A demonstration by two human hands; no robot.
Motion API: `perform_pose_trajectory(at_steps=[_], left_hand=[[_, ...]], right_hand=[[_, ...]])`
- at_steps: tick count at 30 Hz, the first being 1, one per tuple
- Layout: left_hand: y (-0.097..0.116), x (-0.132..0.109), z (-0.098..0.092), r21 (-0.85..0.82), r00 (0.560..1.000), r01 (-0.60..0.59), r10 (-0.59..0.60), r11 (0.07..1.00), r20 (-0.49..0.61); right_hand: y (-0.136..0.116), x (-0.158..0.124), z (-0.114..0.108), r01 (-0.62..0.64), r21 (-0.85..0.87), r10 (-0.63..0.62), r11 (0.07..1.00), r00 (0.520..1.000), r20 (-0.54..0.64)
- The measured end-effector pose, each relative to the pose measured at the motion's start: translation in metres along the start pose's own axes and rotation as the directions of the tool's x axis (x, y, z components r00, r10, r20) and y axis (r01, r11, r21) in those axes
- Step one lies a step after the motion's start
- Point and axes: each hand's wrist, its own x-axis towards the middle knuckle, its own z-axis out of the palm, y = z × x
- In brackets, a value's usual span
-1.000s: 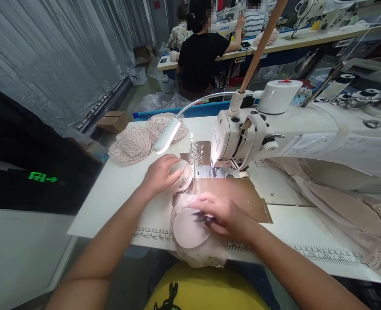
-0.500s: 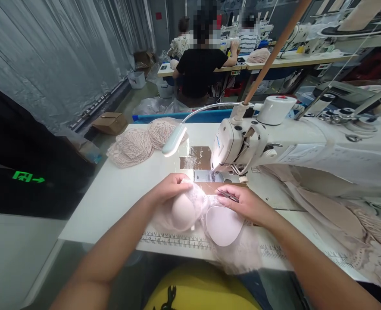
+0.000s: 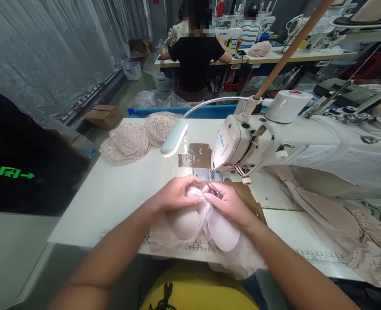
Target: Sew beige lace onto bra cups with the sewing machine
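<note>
Head view showed left hand [image 3: 177, 196] and right hand [image 3: 227, 204], the latter holding snips [image 3: 213, 189], fingers pinching the bra [image 3: 224, 230] near the tabletop [image 3: 109, 193] front edge, beside the JUKI machine [image 3: 229, 140].

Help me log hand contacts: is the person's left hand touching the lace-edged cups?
Touching. The head view shows it: the left hand holds the lace-edged cups near their upper edge, its thumb lying across the lace.

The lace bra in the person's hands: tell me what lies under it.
Around the lace bra, white tabletop and part of a printed ruler show; its near fabric hangs past the tabletop's front edge. Whatever lies directly beneath the cups is covered.
</note>
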Motion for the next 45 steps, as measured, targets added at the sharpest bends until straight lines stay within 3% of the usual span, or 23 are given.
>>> perform_pose_trajectory(at_steps=[5,8,18,28,32,35,39,41,43,45], left_hand=[[-0.006,0.004,0.002,-0.246,0.981,0.159,-0.126,0.956,0.148],[-0.007,0.004,0.001,-0.343,0.968,0.209,-0.145,0.916,0.204],[-0.012,0.003,0.007,-0.415,0.97,0.235,-0.182,0.879,0.163],[-0.013,0.004,0.012,-0.429,0.964,0.261,-0.209,0.865,0.166],[-0.011,0.006,0.013,-0.39,0.969,0.231,-0.175,0.891,0.174],[-0.01,0.006,0.003,-0.303,0.958,0.215,-0.141,0.928,0.25],[-0.011,-0.002,-0.027,-0.101,0.887,0.257,-0.193,0.961,0.42],[-0.013,-0.008,-0.042,-0.062,0.878,0.294,-0.244,0.954,0.413],[-0.014,-0.011,-0.05,-0.098,0.899,0.304,-0.251,0.948,0.359],[-0.013,-0.013,-0.051,-0.15,0.928,0.283,-0.231,0.947,0.293]], right_hand=[[0.008,-0.003,-0.005,-0.017,-0.005,0.016,1.0,0.999,-0.029],[0.012,-0.005,-0.013,-0.036,0.021,0.035,0.999,0.999,0.031],[0.004,-0.003,-0.013,-0.025,-0.052,0.032,0.998,0.991,0.131],[0.003,-0.004,-0.003,-0.015,-0.066,0.017,0.998,0.999,0.032],[0.007,-0.003,-0.002,-0.057,0.094,0.059,0.994,0.998,-0.026],[0.004,-0.002,-0.002,-0.151,0.15,0.143,0.977,0.988,0.059],[-0.003,-0.001,-0.006,-0.203,-0.036,0.204,0.979,0.977,0.055],[-0.005,-0.002,-0.008,-0.198,-0.055,0.203,0.979,0.973,0.111],[-0.005,-0.002,-0.007,-0.158,-0.044,0.164,0.986,0.948,0.273],[-0.004,-0.003,-0.004,-0.167,0.014,0.152,0.986,0.926,0.347]])
